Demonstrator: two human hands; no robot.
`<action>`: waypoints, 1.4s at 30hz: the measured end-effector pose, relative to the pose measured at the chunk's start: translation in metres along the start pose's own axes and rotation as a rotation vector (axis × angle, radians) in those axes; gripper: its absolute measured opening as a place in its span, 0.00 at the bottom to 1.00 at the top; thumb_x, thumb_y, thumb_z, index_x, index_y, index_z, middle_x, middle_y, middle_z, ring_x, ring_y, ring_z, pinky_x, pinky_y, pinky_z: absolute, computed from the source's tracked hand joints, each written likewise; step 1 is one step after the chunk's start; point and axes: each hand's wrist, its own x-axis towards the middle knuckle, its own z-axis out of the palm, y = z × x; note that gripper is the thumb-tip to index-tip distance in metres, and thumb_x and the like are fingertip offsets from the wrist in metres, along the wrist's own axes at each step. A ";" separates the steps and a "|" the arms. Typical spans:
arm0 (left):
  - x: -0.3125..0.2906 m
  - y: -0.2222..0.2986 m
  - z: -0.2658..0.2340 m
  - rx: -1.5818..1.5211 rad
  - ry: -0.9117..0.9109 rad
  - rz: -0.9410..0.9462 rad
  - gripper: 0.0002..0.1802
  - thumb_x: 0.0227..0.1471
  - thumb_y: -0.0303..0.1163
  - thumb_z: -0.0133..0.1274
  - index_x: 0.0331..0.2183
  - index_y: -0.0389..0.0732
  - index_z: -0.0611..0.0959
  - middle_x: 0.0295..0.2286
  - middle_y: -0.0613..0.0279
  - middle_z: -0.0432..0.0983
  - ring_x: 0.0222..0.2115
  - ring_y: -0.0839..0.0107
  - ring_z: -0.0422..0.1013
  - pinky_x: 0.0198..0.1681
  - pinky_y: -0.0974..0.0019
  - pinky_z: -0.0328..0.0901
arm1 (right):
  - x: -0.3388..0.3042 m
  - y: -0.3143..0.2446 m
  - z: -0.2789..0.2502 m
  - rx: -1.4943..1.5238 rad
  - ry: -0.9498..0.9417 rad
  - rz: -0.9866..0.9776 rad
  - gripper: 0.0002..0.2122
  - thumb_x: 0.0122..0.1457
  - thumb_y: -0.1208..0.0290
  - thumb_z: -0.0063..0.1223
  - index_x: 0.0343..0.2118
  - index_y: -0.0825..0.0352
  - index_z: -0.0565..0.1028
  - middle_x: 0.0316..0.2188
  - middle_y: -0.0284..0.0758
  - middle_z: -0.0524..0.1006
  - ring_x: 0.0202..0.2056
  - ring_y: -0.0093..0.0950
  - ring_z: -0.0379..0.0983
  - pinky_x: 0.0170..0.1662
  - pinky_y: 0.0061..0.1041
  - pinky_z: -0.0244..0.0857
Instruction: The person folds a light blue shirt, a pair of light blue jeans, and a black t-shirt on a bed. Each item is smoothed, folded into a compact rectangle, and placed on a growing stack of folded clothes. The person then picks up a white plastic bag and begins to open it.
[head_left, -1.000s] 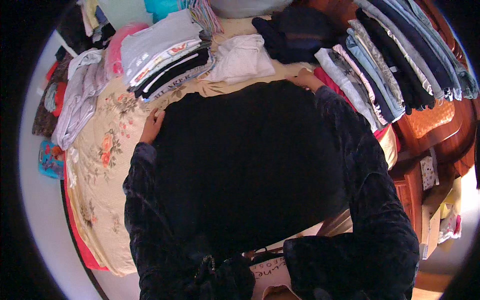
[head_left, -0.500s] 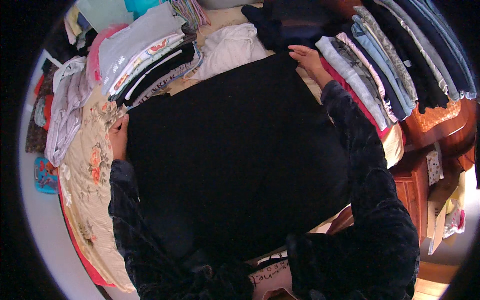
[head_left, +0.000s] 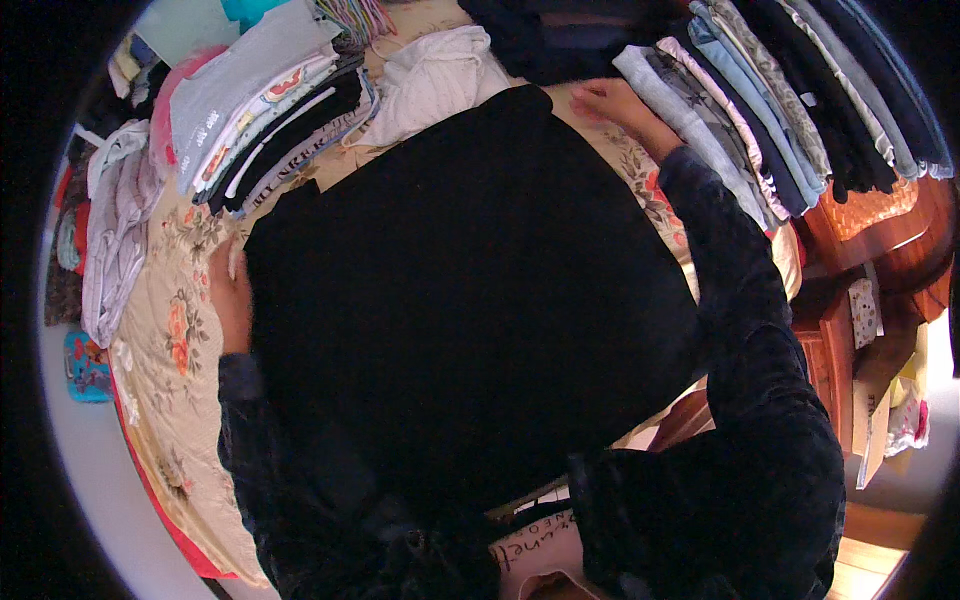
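Observation:
A large black cloth garment [head_left: 460,300], its exact kind not showing, lies spread in front of me over the flowered bedspread. At its left edge is my left hand [head_left: 231,300], slightly blurred, closed at the cloth's margin with its thumb uppermost; part of the fingers is hidden. Just right of the garment's far corner, my right hand [head_left: 622,110] hovers apart from the cloth. Its fingers are loosely bent and hold nothing. The far corner is rounded and slightly lifted, while the near side of the garment merges with my dark sleeves.
Folded shirts [head_left: 265,115] are stacked at the far left, next to a crumpled white cloth [head_left: 435,80]. Folded trousers [head_left: 715,120] line the far right. A lilac folded garment [head_left: 122,235] lies by the left edge of the flowered bedspread [head_left: 165,400]. Wooden furniture [head_left: 825,375] stands at right.
My right hand has let go of the garment's far right corner and moved slightly right. That corner has sagged leftward, baring more flowered bedspread. My left hand has shifted slightly nearer me.

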 end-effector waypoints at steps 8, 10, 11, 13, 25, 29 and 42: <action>-0.047 0.076 -0.005 -0.100 -0.384 0.107 0.19 0.54 0.26 0.43 0.49 0.39 0.70 0.52 0.55 0.61 0.54 0.58 0.58 0.56 0.62 0.53 | -0.061 -0.003 0.050 -0.279 0.084 -0.054 0.23 0.46 0.52 0.60 0.36 0.69 0.76 0.29 0.40 0.77 0.30 0.30 0.74 0.35 0.27 0.67; -0.054 0.055 0.001 -0.037 -0.312 0.087 0.19 0.55 0.28 0.42 0.49 0.39 0.70 0.53 0.55 0.60 0.54 0.57 0.57 0.56 0.61 0.53 | -0.057 -0.012 0.056 -0.504 0.084 -0.059 0.23 0.44 0.52 0.60 0.34 0.69 0.75 0.31 0.43 0.76 0.32 0.37 0.74 0.37 0.33 0.66; -0.054 0.054 0.002 -0.072 -0.298 0.087 0.19 0.55 0.29 0.42 0.49 0.39 0.70 0.54 0.55 0.59 0.54 0.56 0.57 0.56 0.60 0.53 | -0.056 -0.014 0.057 -0.545 0.073 -0.017 0.22 0.45 0.52 0.60 0.33 0.69 0.76 0.31 0.44 0.76 0.32 0.39 0.73 0.36 0.34 0.66; -0.056 0.052 0.002 -0.031 -0.294 0.071 0.19 0.55 0.29 0.42 0.49 0.39 0.70 0.54 0.55 0.59 0.54 0.56 0.57 0.56 0.60 0.53 | -0.054 -0.017 0.056 -0.554 0.045 0.022 0.21 0.45 0.52 0.60 0.29 0.69 0.76 0.30 0.45 0.76 0.33 0.40 0.73 0.36 0.35 0.65; -0.052 0.058 0.010 -0.042 -0.253 0.138 0.19 0.55 0.29 0.41 0.49 0.38 0.70 0.53 0.52 0.60 0.53 0.54 0.58 0.55 0.60 0.54 | -0.062 0.030 0.034 -0.549 0.272 -0.036 0.15 0.48 0.57 0.57 0.24 0.68 0.75 0.25 0.42 0.75 0.30 0.37 0.72 0.32 0.36 0.63; -0.059 0.047 0.007 0.032 -0.293 0.150 0.20 0.54 0.31 0.43 0.50 0.40 0.69 0.52 0.51 0.61 0.52 0.54 0.59 0.54 0.59 0.55 | -0.092 0.021 0.010 -0.150 -0.010 0.070 0.14 0.51 0.60 0.56 0.31 0.69 0.75 0.24 0.38 0.75 0.28 0.30 0.71 0.30 0.29 0.63; -0.249 0.150 -0.160 -0.213 -0.625 -0.197 0.21 0.53 0.32 0.46 0.49 0.38 0.70 0.53 0.51 0.59 0.53 0.52 0.57 0.56 0.60 0.52 | -0.343 0.022 -0.013 -0.443 -0.159 0.048 0.17 0.49 0.58 0.59 0.21 0.70 0.73 0.18 0.33 0.72 0.22 0.22 0.63 0.28 0.27 0.61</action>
